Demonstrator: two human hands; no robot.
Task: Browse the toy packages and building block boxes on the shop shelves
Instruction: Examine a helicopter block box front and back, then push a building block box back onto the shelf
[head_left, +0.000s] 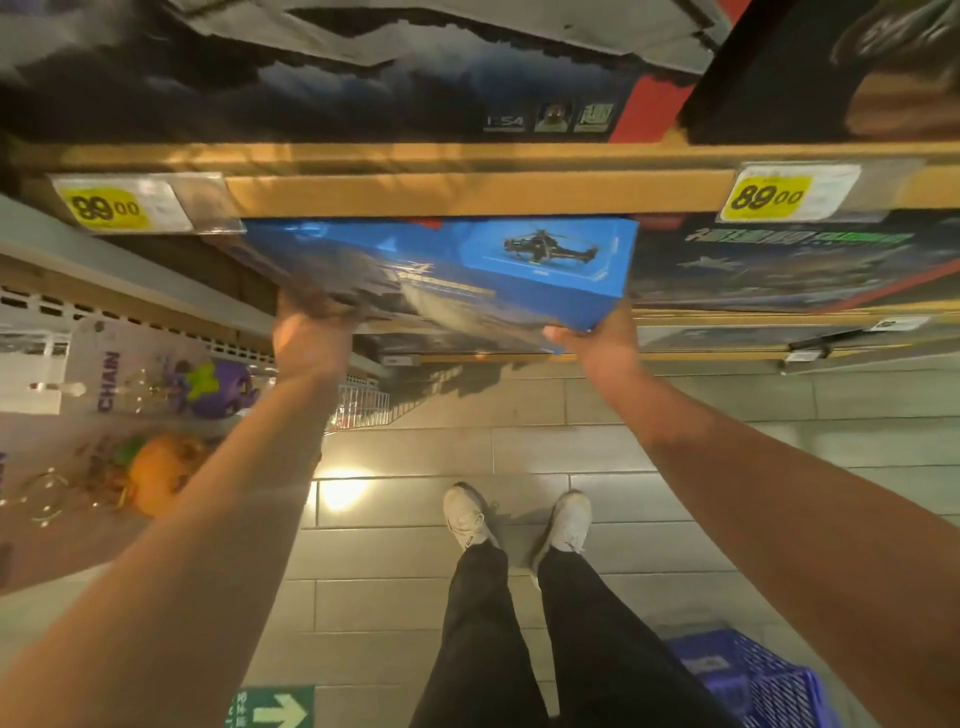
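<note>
While hands (457, 338) grip, box (467, 270) print blurs.

The large dark boxes (322, 78) along the frame's top are cut off and blurred; the blue plastic crate (753, 675) at lower right runs off the edge.

Blue box (519, 270) with black helicopter picture, tilted, half out of the shelf slot just under the wooden shelf edge. Dark box (789, 265) just beside it on the right, shelved. More dark boxes (311, 88) on the shelf above.
</note>
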